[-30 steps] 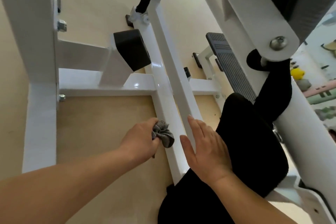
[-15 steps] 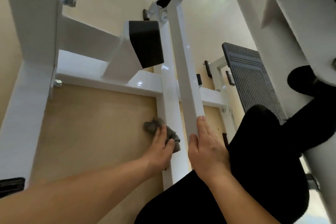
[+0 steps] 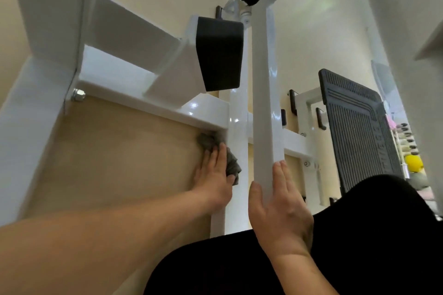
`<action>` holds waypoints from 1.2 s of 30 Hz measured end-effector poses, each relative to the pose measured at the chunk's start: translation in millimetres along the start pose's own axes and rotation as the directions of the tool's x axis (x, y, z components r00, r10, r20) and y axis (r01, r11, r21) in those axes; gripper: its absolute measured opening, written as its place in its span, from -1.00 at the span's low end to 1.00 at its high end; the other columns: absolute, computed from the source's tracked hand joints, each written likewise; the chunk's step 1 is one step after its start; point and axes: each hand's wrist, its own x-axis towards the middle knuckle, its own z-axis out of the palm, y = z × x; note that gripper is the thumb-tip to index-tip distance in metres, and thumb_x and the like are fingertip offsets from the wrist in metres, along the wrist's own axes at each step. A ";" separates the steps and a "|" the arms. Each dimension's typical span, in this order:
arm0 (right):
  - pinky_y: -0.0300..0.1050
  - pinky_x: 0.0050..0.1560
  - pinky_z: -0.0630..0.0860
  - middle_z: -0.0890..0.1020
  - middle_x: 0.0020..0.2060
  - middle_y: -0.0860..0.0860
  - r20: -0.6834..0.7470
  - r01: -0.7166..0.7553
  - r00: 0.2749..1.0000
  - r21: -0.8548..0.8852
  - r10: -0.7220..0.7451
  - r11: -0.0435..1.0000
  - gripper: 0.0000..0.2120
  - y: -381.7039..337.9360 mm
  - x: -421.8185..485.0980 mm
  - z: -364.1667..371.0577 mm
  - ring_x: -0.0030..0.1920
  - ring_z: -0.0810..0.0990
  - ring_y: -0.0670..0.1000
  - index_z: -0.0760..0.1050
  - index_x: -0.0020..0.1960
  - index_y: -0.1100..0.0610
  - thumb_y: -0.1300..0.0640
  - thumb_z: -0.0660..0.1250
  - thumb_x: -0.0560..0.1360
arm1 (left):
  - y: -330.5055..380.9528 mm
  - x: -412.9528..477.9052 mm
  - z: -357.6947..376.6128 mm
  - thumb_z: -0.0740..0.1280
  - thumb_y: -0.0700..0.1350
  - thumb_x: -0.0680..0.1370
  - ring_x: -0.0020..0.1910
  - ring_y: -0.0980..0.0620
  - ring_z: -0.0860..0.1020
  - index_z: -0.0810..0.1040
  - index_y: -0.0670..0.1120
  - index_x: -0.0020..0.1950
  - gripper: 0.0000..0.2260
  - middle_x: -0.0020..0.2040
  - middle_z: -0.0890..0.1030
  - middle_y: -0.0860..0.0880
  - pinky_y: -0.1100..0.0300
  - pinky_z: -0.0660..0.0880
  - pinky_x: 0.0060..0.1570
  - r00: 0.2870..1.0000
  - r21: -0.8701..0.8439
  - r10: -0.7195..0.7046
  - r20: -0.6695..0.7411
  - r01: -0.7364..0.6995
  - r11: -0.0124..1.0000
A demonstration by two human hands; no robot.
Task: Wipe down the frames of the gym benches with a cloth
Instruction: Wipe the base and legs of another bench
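Your left hand [image 3: 214,172] presses the grey cloth [image 3: 208,141] flat-fingered against the white frame [image 3: 236,146].
The cloth sits in the corner where the crossbar [image 3: 153,109] meets that rail, below the black pad [image 3: 219,55]. Your right hand [image 3: 280,201] lies open, fingers straight and thumb spread, against the end of the nearer white bar [image 3: 266,103].

A crumpled grey cloth [image 3: 208,142] sits pressed into the inner corner of the glossy white steel bench frame [image 3: 237,151], against its upright bar.
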 end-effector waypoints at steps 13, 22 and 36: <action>-0.33 0.44 0.02 -0.07 0.64 -0.11 0.047 -0.003 0.999 -0.047 0.006 0.999 -0.35 -6.5 -5.5 4.0 0.62 -0.04 -0.14 -0.10 0.67 0.03 -0.18 -0.04 0.67 | -15.2 -9.7 -1.1 0.12 0.03 0.72 0.63 0.07 -0.24 -0.29 0.01 0.65 -0.32 0.64 -0.34 0.01 0.20 -0.19 0.56 0.990 -0.268 0.055 0.130 -0.018 0.963; -0.24 0.48 0.19 -0.06 0.62 -0.21 0.040 -0.026 0.999 0.002 0.026 1.000 -0.40 -5.1 -2.8 6.2 0.60 0.00 -0.20 -0.08 0.66 -0.05 -0.16 -0.07 0.67 | -4.9 -6.3 -2.6 0.12 0.04 0.72 0.64 0.02 -0.21 -0.25 0.09 0.66 -0.35 0.62 -0.41 0.06 0.12 -0.05 0.60 0.989 -0.112 0.114 0.094 -0.104 0.988; -0.26 0.48 0.08 -0.01 0.64 -0.15 0.029 -0.020 0.999 0.009 0.020 1.000 -0.41 1.4 -1.3 12.5 0.61 0.00 -0.17 -0.03 0.66 0.00 -0.13 -0.05 0.67 | -24.1 -74.0 40.8 0.14 -0.14 0.72 0.61 0.18 -0.06 -0.14 0.06 0.67 -0.38 0.67 -0.20 0.09 0.51 -0.12 0.38 0.995 -0.312 0.057 0.086 -0.028 0.950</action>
